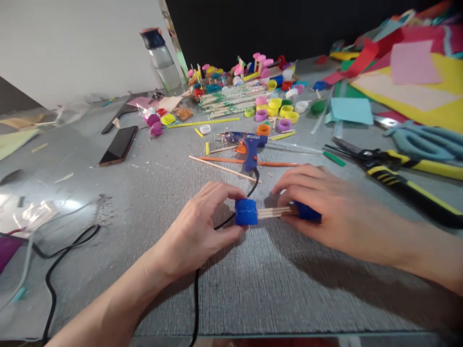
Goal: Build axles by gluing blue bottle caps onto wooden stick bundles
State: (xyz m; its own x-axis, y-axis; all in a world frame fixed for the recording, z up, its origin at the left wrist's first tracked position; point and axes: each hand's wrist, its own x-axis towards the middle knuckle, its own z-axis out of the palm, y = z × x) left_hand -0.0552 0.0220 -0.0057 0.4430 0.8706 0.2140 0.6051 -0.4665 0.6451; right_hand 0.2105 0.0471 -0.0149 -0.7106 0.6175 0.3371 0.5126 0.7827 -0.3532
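My left hand pinches a blue bottle cap piece between thumb and fingers. Thin wooden sticks run from it to a second blue piece, which my right hand grips, partly covering it. Just beyond my hands lies a blue glue gun with an orange trigger, its black cord passing beneath the left blue piece. An orange stick and a pale wooden stick lie beside the gun.
Pliers and blue-handled scissors lie at the right. Colored caps and wrapped sticks crowd the back, near a bottle. A phone and a loose black cord are at the left; colored paper fills the back right.
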